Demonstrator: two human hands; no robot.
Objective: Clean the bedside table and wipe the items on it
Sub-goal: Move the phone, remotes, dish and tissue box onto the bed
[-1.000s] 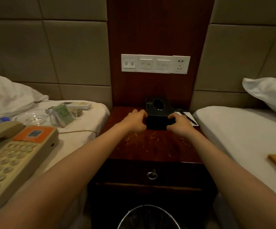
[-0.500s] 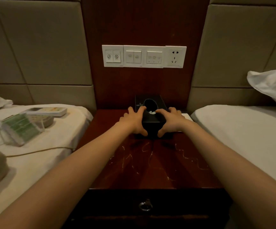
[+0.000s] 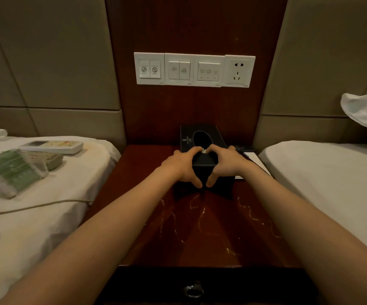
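A streaked table (image 3: 211, 227) holds a black box (image 3: 204, 162) at its back edge. The left hand (image 3: 179, 167) and right hand (image 3: 225, 165) clasp the box from either side, fingers curled over its top, thumbs down its front. Clearing the table appears underway; next, the box needs lifting level and setting aside before wiping.

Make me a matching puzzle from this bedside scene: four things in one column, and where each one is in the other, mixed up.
Things:
1 tissue box
2 remote control
3 switch panel
4 notepad

Places:
A on the wall above the bedside table
B on the left bed
C gripped by the left hand and the right hand
D flat on the table, just right of the box

Pairs: 1-C, 2-B, 3-A, 4-D.
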